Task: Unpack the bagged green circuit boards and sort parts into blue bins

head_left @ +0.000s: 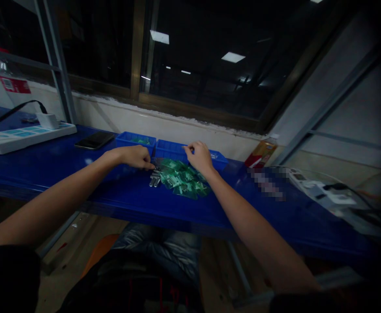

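My left hand (pixel 137 156) is closed, its fingertips pointing down at the left edge of a pile of green film-wrapped pieces (pixel 182 178). Small silver metal pieces (pixel 155 179) lie just below those fingertips; anything in the pinch is too small to make out. Over the right part of the pile, my right hand (pixel 199 157) bends with thumb and forefinger close together at the front of a blue bin (pixel 169 150). Whatever it may hold does not show. A second blue bin (pixel 134 140), with some green pieces inside, stands behind my left hand.
A dark phone (pixel 94 140) and a white power strip (pixel 30 137) lie on the blue table (pixel 125 191) to the left, near a bottle with a red label (pixel 14 82). On the right are a red and gold box (pixel 261 153) and another white strip with cables (pixel 323 191). A window wall runs behind.
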Demonstrator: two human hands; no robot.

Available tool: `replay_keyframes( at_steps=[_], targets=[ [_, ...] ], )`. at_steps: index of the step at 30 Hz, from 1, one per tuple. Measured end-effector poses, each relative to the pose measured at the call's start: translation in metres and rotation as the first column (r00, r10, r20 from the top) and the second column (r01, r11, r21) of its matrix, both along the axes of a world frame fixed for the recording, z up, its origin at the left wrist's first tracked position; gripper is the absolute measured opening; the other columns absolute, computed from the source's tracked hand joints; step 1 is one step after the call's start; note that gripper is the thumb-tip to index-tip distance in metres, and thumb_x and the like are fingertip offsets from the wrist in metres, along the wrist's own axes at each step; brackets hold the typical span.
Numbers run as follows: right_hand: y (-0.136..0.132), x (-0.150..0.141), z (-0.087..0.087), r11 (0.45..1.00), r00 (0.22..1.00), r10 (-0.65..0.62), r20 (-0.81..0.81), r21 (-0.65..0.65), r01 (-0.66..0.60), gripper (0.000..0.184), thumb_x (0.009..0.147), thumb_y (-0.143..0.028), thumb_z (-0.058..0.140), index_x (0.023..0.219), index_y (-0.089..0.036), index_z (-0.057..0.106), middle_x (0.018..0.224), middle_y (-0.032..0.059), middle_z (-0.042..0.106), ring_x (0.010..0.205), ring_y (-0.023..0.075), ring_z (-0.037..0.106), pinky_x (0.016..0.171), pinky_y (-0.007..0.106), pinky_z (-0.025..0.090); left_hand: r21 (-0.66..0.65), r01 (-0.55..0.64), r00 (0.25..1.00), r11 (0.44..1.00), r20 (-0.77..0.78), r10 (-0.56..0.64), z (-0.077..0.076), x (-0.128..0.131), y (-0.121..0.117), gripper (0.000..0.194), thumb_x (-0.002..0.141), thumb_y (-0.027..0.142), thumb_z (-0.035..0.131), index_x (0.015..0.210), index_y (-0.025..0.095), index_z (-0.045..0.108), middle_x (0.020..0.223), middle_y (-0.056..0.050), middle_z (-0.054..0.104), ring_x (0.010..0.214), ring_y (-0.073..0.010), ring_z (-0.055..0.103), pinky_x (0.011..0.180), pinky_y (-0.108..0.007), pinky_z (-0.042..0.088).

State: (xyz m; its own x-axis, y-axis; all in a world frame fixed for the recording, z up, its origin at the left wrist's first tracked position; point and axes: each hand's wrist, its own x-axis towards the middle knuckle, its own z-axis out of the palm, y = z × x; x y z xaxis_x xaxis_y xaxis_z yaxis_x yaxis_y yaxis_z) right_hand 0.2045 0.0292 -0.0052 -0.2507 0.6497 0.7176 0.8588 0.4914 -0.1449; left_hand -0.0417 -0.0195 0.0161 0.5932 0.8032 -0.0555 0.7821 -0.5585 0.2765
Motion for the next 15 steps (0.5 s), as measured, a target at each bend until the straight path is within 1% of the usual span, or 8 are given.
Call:
replay_keyframes(
  at_steps=[2,4,6,8,10,12,14,15],
  targets=[
    [0.007,0.008,-0.003,0.996,0.996,-0.084,0.022,-0.034,0.085,0.026,0.082,-0.035,0.049,0.070,-0.017,0.062,0.077,0.0079,0.059,0.081,0.0219,0.052,0.077,0.034,0.039,0.076,-0.032,0.999,0.997,0.025,0.030,-0.004,0.005,0.000,0.040,0.075,0.052,0.053,0.074,0.015,0.069,0.067,-0.005,0.066,0.058,-0.0130,0.055,0.057,-0.024,0.036],
    [0.010,0.012,-0.006,0.989,0.991,-0.130,0.042,-0.066,0.133,0.026,0.081,-0.036,0.050,0.069,-0.017,0.063,0.077,0.0082,0.059,0.082,0.0225,0.052,0.077,0.034,0.039,0.127,-0.090,0.995,0.988,0.043,0.085,-0.007,0.012,-0.002,0.044,0.071,0.057,0.055,0.077,0.016,0.069,0.071,-0.006,0.067,0.061,-0.0143,0.056,0.058,-0.024,0.037],
    [0.011,0.011,-0.008,0.985,0.988,-0.145,0.049,-0.084,0.149,0.027,0.081,-0.037,0.050,0.070,-0.017,0.064,0.078,0.0085,0.059,0.082,0.0225,0.052,0.077,0.035,0.039,0.159,-0.154,0.988,0.975,0.045,0.148,-0.009,0.018,-0.003,0.040,0.071,0.053,0.056,0.079,0.017,0.070,0.074,-0.006,0.068,0.064,-0.0158,0.057,0.060,-0.025,0.037],
    [0.011,0.009,-0.008,0.986,0.989,-0.143,0.046,-0.083,0.146,0.029,0.081,-0.039,0.049,0.071,-0.017,0.065,0.079,0.0089,0.058,0.082,0.0225,0.052,0.077,0.035,0.039,0.182,-0.192,0.981,0.964,0.042,0.188,-0.008,0.021,-0.004,0.031,0.072,0.044,0.057,0.081,0.018,0.070,0.078,-0.006,0.069,0.068,-0.0168,0.059,0.062,-0.025,0.038],
    [0.008,0.005,-0.008,0.990,0.992,-0.121,0.041,-0.070,0.124,0.030,0.082,-0.041,0.048,0.072,-0.017,0.064,0.079,0.0094,0.059,0.083,0.0230,0.052,0.077,0.035,0.039,0.188,-0.204,0.979,0.961,0.039,0.200,-0.005,0.018,-0.004,0.024,0.071,0.035,0.056,0.081,0.019,0.071,0.080,-0.005,0.069,0.069,-0.0168,0.060,0.061,-0.025,0.039],
    [0.002,-0.002,-0.005,0.996,0.997,-0.074,0.028,-0.051,0.075,0.031,0.082,-0.041,0.047,0.073,-0.017,0.064,0.079,0.0093,0.059,0.084,0.0232,0.052,0.078,0.036,0.039,0.195,-0.194,0.980,0.961,0.076,0.183,0.000,0.012,-0.003,0.021,0.069,0.029,0.056,0.080,0.018,0.070,0.079,-0.004,0.070,0.068,-0.0160,0.060,0.061,-0.023,0.039],
    [-0.009,-0.012,-0.002,0.999,1.000,0.019,0.013,-0.033,-0.019,0.030,0.083,-0.041,0.047,0.075,-0.018,0.063,0.079,0.0081,0.059,0.083,0.0222,0.052,0.078,0.035,0.039,0.215,-0.185,0.974,0.959,0.167,0.150,0.006,0.004,-0.002,0.022,0.068,0.026,0.054,0.081,0.016,0.070,0.077,-0.004,0.069,0.068,-0.0151,0.060,0.062,-0.022,0.040],
    [-0.016,-0.018,0.000,0.996,0.996,0.086,0.014,-0.026,-0.086,0.029,0.083,-0.041,0.047,0.079,-0.018,0.063,0.078,0.0071,0.060,0.082,0.0212,0.052,0.077,0.034,0.039,0.227,-0.183,0.965,0.956,0.229,0.130,0.008,0.001,-0.002,0.023,0.069,0.026,0.053,0.081,0.015,0.069,0.076,-0.004,0.069,0.068,-0.0148,0.060,0.062,-0.022,0.040]
  ],
)
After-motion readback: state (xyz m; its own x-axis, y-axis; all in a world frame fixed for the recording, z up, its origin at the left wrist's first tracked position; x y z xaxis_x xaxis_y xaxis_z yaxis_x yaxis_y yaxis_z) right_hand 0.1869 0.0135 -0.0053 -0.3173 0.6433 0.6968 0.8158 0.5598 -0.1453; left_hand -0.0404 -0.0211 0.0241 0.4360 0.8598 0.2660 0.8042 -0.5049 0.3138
